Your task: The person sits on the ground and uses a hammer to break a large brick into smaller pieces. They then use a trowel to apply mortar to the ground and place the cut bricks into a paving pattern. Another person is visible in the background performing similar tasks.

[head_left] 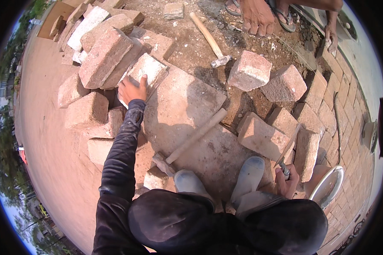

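Observation:
My left hand [132,90] reaches out to the pile and grips the near end of a pale-topped paving block [148,69], thumb on top and fingers over its side. In my right hand [287,183], low on the right by my knee, is a trowel [290,145]; its thin blade points up and away, seen nearly edge-on. Right beside the blade, a paving block [306,154] stands on end. Another block [263,137] lies to the left of the trowel. Whether the blade touches either block I cannot tell.
A wooden-handled hammer [220,61] lies on the soil ahead. Near my boots a second hammer [195,137] rests on a flat slab [178,102]. A bucket [332,178] stands right. Another person's hands [258,19] are at the top, near a taut string [294,54] and laid pavers [327,112].

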Tool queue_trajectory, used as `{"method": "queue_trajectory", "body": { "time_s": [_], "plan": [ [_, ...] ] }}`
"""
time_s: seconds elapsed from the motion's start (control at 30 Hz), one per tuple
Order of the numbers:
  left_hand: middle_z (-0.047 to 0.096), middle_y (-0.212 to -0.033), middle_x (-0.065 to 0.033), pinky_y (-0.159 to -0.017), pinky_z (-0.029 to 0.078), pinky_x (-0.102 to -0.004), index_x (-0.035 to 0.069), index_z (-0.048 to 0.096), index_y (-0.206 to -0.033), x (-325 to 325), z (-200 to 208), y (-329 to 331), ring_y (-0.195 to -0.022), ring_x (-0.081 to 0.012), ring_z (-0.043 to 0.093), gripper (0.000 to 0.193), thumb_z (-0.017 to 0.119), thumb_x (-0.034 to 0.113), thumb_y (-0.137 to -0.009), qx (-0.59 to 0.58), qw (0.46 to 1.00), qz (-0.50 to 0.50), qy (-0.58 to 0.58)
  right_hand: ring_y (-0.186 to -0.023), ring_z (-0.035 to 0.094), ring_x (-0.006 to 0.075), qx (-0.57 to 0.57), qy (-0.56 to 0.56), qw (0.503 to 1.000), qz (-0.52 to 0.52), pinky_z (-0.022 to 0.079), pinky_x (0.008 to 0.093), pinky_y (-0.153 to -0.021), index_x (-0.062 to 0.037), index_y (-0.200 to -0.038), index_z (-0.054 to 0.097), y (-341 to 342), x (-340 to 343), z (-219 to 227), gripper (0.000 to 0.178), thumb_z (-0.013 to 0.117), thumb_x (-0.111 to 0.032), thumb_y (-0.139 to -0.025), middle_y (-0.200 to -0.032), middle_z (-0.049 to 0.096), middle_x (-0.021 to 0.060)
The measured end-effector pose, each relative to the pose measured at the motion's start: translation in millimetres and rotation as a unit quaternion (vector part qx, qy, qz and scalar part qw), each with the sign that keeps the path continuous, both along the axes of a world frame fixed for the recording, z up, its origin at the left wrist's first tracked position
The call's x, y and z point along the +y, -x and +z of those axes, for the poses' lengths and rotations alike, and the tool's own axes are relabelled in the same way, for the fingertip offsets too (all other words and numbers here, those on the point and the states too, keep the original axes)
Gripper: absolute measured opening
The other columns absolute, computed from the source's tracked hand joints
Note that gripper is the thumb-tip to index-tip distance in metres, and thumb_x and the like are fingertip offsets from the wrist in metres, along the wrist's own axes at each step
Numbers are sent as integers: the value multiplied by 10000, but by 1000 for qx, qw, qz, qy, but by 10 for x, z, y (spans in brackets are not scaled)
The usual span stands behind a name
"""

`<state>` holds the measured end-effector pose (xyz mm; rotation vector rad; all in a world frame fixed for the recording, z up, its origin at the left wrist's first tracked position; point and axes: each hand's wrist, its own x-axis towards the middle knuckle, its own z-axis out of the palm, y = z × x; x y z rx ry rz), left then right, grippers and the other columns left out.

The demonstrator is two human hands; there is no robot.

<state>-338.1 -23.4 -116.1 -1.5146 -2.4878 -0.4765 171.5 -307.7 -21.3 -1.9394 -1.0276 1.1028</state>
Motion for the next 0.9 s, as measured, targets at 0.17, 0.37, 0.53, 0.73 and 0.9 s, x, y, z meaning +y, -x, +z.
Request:
{"method": "queue_trajectory", "body": {
  "time_s": [0.17, 0.37, 0.53, 0.73, 0.9],
  "plan": [
    [533, -1233, -249, -1017, 416, -505, -37, 621, -1244, 87, 0, 177, -1188, -423, 517, 992, 691, 788, -699, 0, 996, 4, 93, -550, 391, 17, 6, -9, 1000, -4, 299, 235, -489, -37, -768, 537, 9, -45, 35, 213, 699, -68, -904, -583, 468, -55],
    [555, -1260, -231, -1039, 394, -540, 18, 602, -1324, 108, 157, 244, -1249, -395, 500, 959, 634, 790, -755, 66, 988, -43, 134, -547, 384, 14, 35, 6, 999, -5, 295, 240, -480, -38, -773, 532, 67, 60, 6, 237, 715, -92, -913, -575, 446, -58],
    [551, -1247, -204, -1018, 395, -508, 47, 602, -1307, 242, 59, -93, -1209, -388, 511, 723, 665, 606, -854, 31, 977, -209, 32, -540, 392, 36, -14, 8, 999, 43, 322, 261, -478, -19, -770, 542, 68, 130, 46, 242, 732, -99, -897, -544, 444, -32],
    [534, -1306, -219, -1086, 358, -500, -5, 539, -1361, 552, -41, -166, -1268, -379, 478, 818, 693, 597, -830, -4, 978, -204, 42, -532, 392, 39, -56, 33, 997, 47, 329, 267, -476, -23, -730, 547, 63, 52, 21, 266, 742, -126, -878, -530, 446, -8],
    [494, -1396, -233, -1149, 309, -487, 1, 442, -1445, 597, -74, -160, -1372, -390, 399, 963, 684, 676, -802, -51, 978, -174, 103, -539, 387, 32, -46, 33, 997, 51, 323, 259, -477, -17, -757, 550, 48, 77, 13, 230, 723, -95, -887, -540, 453, -23]
  ]
}}
